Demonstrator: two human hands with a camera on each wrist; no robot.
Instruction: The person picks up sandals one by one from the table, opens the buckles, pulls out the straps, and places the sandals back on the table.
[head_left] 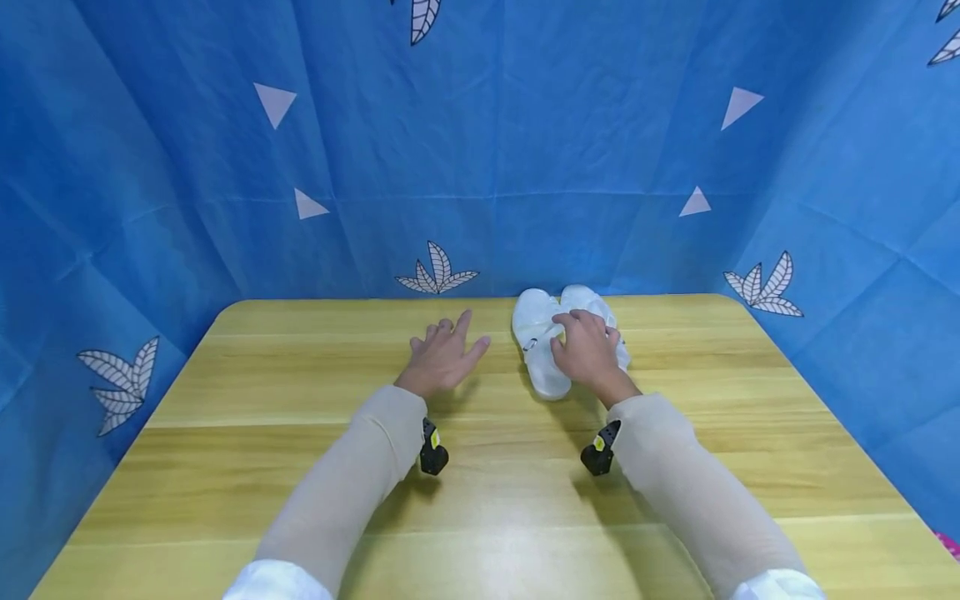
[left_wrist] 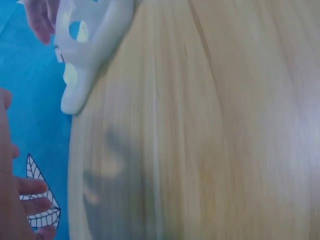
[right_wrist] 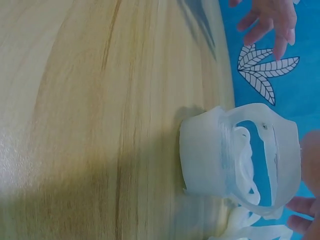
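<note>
While the white sandals (head_left: 542, 352) sit near the far edge of the bench (head_left: 510, 467), right of centre, you seem mid-reach: your right hand (head_left: 588, 346) loosely curved, left hand (head_left: 442, 358) spread, neither grip visibly holding; next probably calls for grasping one.

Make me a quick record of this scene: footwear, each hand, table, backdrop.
Footwear: white sandals, side by side near the table's far edge
Left hand: above the table, fingers spread, left of the sandals
Right hand: over the right sandal; contact unclear
Table: wood-grain top
Backdrop: blue cloth, leaf and triangle prints
</note>
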